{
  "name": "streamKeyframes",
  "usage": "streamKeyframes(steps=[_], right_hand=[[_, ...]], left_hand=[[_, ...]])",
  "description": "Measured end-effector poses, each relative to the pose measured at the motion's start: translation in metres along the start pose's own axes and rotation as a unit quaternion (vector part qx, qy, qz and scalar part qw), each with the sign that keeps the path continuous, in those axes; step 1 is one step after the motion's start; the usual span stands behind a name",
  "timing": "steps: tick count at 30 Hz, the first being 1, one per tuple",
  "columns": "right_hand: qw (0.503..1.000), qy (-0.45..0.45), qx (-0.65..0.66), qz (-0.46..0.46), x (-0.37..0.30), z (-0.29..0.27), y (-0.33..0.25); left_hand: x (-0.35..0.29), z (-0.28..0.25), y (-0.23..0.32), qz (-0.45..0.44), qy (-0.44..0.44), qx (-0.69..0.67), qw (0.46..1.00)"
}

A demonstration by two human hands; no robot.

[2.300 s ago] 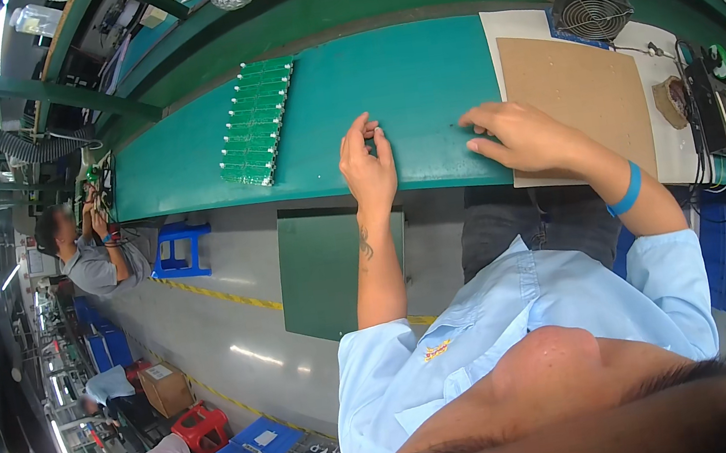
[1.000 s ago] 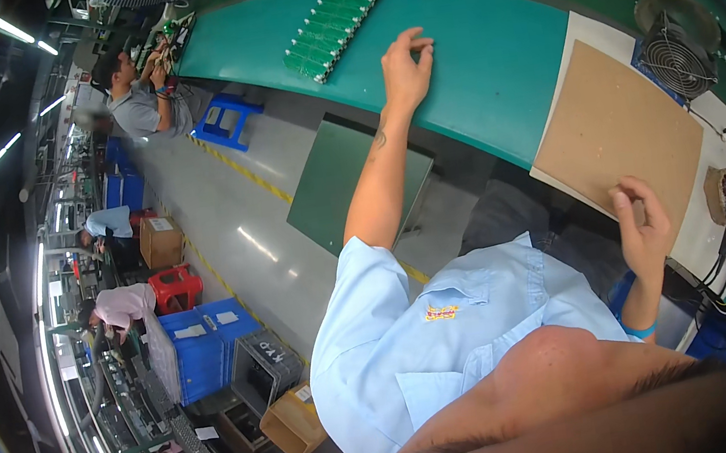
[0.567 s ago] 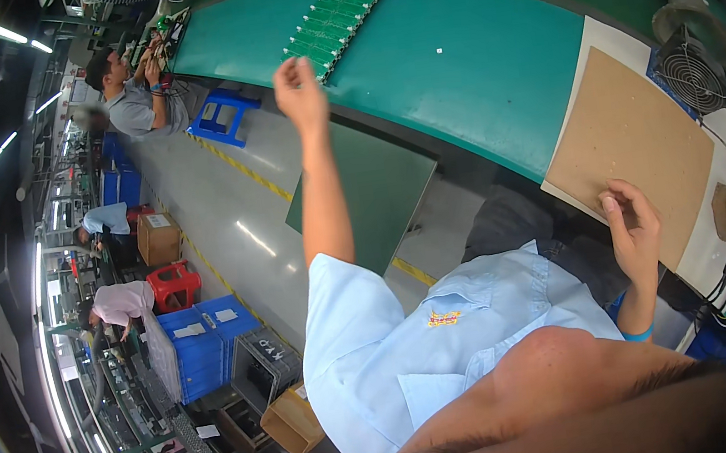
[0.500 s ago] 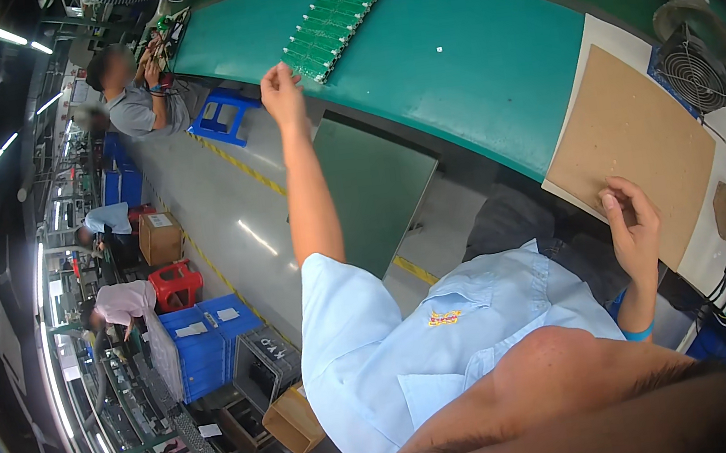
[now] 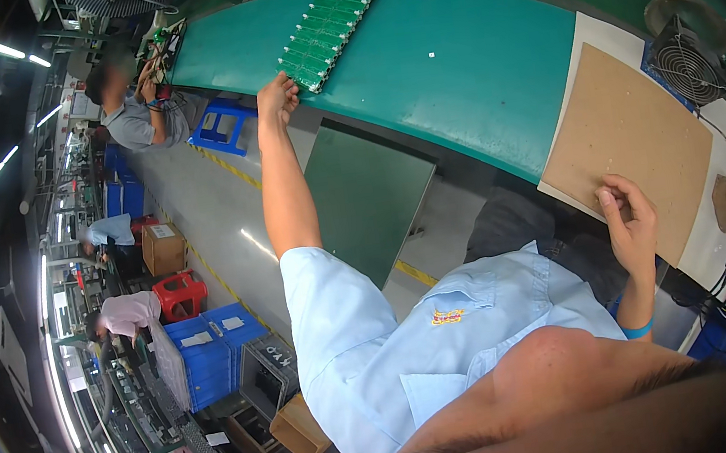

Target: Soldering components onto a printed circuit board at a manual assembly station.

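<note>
Green worktop [image 5: 473, 84] stretches away from a grey-shirted co-worker [image 5: 132, 119] at far left. Next, the left arm reaches out nearly straight, its left hand [image 5: 277, 100] bent-fingered at the near end of the green circuit-board panel [image 5: 328, 34] lying there; whether it grips, I cannot tell. Farther right, forearm close to the body, the right hand [image 5: 628, 214] overlaps the brown sheet [image 5: 635, 131], fingers loosely curled, partly open.

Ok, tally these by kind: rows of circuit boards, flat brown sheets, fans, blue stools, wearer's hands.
Row of circuit boards: 1
Flat brown sheet: 1
Fan: 1
Blue stool: 1
Wearer's hands: 2 (left hand, right hand)
Total: 6
</note>
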State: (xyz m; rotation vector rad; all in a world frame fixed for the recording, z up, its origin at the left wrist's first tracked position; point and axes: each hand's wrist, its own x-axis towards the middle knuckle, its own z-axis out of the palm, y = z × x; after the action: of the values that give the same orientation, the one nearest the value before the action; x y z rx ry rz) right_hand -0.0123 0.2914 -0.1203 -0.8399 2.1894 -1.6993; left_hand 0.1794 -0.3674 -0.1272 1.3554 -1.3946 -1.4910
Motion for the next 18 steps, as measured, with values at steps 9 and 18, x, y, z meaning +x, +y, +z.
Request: streamKeyframes(steps=[9, 18], right_hand=[[1.000, -0.003, 0.002, -0.003, 0.002, -0.001, -0.005], [1.000, -0.005, 0.008, -0.004, 0.001, -0.002, -0.007]], left_hand=[[0.009, -0.005, 0.010, 0.010, -0.034, -0.043, 0.998], [0.014, -0.004, 0.017, 0.017, -0.054, -0.088, 0.995]])
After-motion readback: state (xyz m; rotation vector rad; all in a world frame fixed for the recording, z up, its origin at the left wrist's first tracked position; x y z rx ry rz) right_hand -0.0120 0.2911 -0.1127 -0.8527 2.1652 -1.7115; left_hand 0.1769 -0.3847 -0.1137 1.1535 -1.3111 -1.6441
